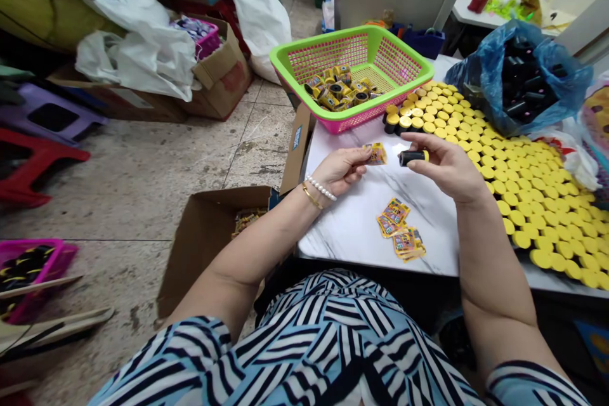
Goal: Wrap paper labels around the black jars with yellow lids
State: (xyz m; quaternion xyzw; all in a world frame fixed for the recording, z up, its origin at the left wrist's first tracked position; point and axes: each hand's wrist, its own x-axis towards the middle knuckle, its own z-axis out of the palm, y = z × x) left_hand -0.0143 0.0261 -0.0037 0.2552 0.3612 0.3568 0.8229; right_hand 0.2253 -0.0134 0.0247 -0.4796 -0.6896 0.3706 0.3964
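Observation:
Between the thumb and fingers of my left hand (346, 170) is a small yellow printed label (377, 153), pinched by its left end. My right hand (450, 168) grips a small black cylindrical container with a yellow cap (413, 157), tilted on its side, its black end towards the label. Label and container are apart, above the white marbled table (342, 222). Closer to my body lie two small piles of similar labels, one pile (394, 217) behind the other pile (409, 245). Many yellow-capped containers (504, 168) stand packed together to the right of my right hand.
A green and pink basket (352, 115) at the table's back holds labelled containers (340, 90). Behind the packed rows, a blue plastic bag (490, 85) holds black containers. An open cardboard box (200, 244) stands below the table's left edge; stools and boxes line the floor's left side.

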